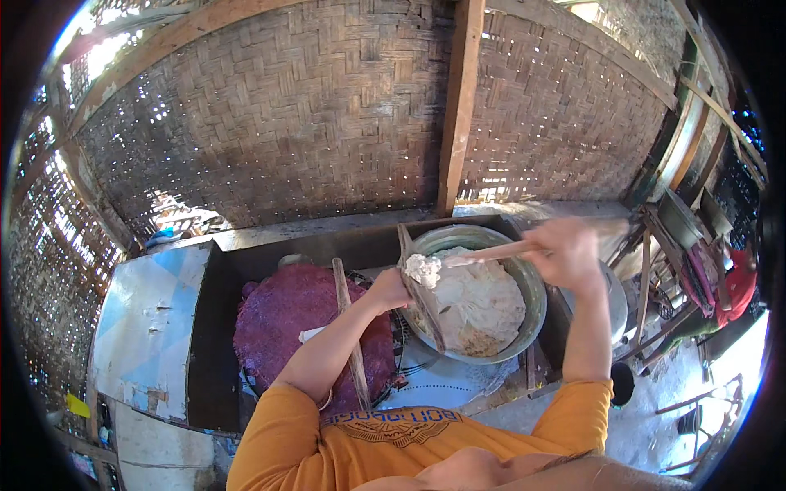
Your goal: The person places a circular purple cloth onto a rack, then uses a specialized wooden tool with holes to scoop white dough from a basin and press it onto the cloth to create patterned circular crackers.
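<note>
My right hand (565,253), blurred, grips a wooden paddle (500,250) over a large round metal basin (539,301). A thick, whitish doughy mass (473,307) fills much of the basin, with a browner patch at its near side. My left hand (390,291) is closed around a flat wooden stick (428,313) that crosses the basin's left part. Beside the paddle's tip, a white lump (424,270) sits at the stick; which of the two carries it is unclear.
A purple-red cloth (276,331) covers a round thing left of the basin, with another wooden stick (347,319) lying across it. A blue-and-white panel (144,325) stands farther left. Behind rises a woven bamboo wall (307,110) with a wooden post (459,110).
</note>
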Available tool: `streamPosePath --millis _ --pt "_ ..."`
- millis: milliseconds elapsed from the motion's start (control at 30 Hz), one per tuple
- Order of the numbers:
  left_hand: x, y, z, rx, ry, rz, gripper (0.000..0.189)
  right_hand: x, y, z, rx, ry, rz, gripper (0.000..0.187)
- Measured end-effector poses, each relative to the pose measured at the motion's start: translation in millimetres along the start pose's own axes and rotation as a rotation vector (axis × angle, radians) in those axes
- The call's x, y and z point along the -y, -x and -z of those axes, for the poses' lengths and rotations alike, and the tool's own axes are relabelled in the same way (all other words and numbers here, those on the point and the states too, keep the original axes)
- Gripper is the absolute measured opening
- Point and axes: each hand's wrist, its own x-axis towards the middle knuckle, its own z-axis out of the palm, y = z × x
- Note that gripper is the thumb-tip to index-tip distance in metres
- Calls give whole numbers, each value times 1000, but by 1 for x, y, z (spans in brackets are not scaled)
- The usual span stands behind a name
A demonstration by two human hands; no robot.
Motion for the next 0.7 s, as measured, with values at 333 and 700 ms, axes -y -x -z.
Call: streamPosePath --millis 333,700 --pt "8 -6 -25 2 -268 -47 38 18 -9 -19 166 15 97 19" --pt "14 -6 5 157 -205 138 32 20 4 -22 -8 -29 -30 24"
